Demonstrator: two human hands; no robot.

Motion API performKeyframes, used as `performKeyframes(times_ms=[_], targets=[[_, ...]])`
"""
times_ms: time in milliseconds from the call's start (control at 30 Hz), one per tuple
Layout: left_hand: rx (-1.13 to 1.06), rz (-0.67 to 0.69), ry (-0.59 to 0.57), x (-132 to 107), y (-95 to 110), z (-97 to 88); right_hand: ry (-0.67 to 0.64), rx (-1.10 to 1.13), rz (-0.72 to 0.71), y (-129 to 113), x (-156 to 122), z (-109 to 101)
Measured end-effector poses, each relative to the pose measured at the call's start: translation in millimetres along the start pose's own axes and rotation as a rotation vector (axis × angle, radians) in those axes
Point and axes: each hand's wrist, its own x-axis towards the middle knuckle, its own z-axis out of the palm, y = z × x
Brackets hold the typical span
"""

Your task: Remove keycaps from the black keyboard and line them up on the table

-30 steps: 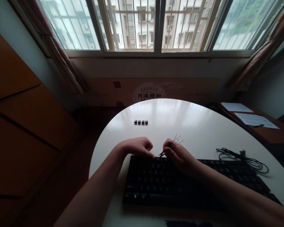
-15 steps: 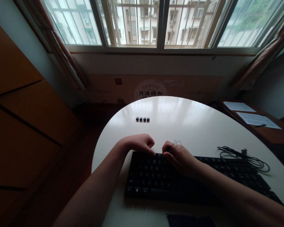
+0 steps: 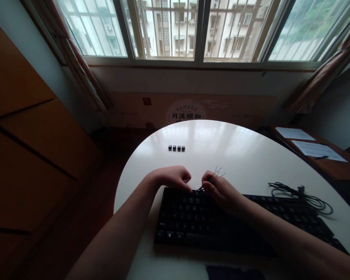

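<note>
A black keyboard [image 3: 189, 217] lies on the round white table. My left hand [image 3: 175, 176] rests at its back edge, fingers curled in with nothing visible in them, thumb tip touching the keyboard's top row. Just to the right, my right hand [image 3: 220, 189] is closed around a keycap puller [image 3: 210, 179]. Thin wires of that tool stick up above the fist, and its dark lower end points down at the top row near my left thumb. Whether it grips a key there is too small to tell. Several loose black keycaps [image 3: 176, 148] stand in a row farther back on the table.
A coiled black cable [image 3: 305, 196] lies behind the keyboard's right part. Dark cloth [image 3: 235, 272] shows at the near edge. The white table [image 3: 221, 144] has a curved far edge. To the right, a brown desk [image 3: 338, 169] holds papers [image 3: 319, 149] and a pen.
My right hand has turned and lifted slightly, so the puller's lower end now shows above the keys and its wires stand at a different angle. My left hand keeps its place.
</note>
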Motion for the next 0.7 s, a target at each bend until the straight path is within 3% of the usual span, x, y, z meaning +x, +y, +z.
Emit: performKeyframes(times_ms=[233, 700], targets=[[0.0, 0.01, -0.003, 0, -2, 0.3, -0.015, 0.092, 0.013, 3, 3, -1], [0.03, 0.001, -0.019, 1, -3, -0.7, -0.147, -0.304, -0.101, -7, -3, 1]])
